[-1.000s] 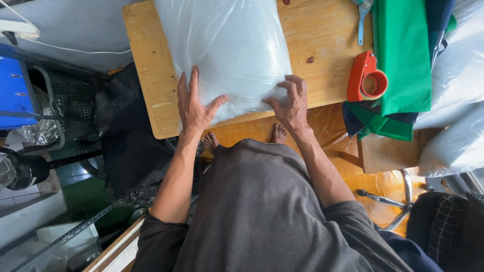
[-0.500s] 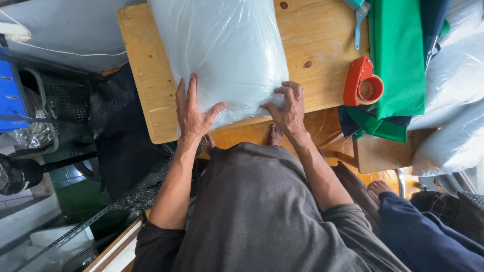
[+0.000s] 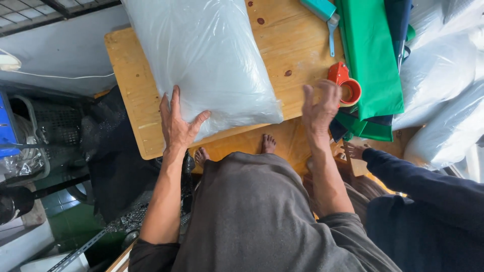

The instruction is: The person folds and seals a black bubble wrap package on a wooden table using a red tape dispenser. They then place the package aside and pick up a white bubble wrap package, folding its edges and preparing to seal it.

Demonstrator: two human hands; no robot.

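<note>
**Plastic-wrapped pillow pinned at its near corner, tape dispenser just past our other hand**

Plastic-wrapped pillow [image 3: 206, 60] is what we have under our palm: a plump white cushion sealed in clear, glossy film, lying across the left and middle of the wooden table [image 3: 297, 45] and running off the far edge of the view.

Nearest to us, our 2 bare feet stand on the orange sheet [image 3: 282, 143] under the table's near edge. To the near right, another person's dark blue sleeve [image 3: 418, 181] reaches in, well apart from the pillow.

At the table's near edge, our left hand [image 3: 176, 126] lies flat on the pillow's near left corner, fingers spread wide and thumb splayed right, pressing rather than gripping. Our right hand [image 3: 320, 108] is off the pillow, in the air over the near right of the table, fingers loosely parted and curled, holding nothing; it is blurred. It is just beside the red tape dispenser [image 3: 345, 83], though we cannot tell whether it touches it.

Farther right lies folded green fabric [image 3: 370, 55], with more clear-bagged white bundles [image 3: 443, 75] beyond. At the far edge sits a teal-handled tool [image 3: 325, 15].

We judge the pillow light, soft and springy, and its film slick, so a flat palm may slide. The surest hold looks like 2 hands on opposite edges, or a pinch where the film gathers at a corner.
</note>
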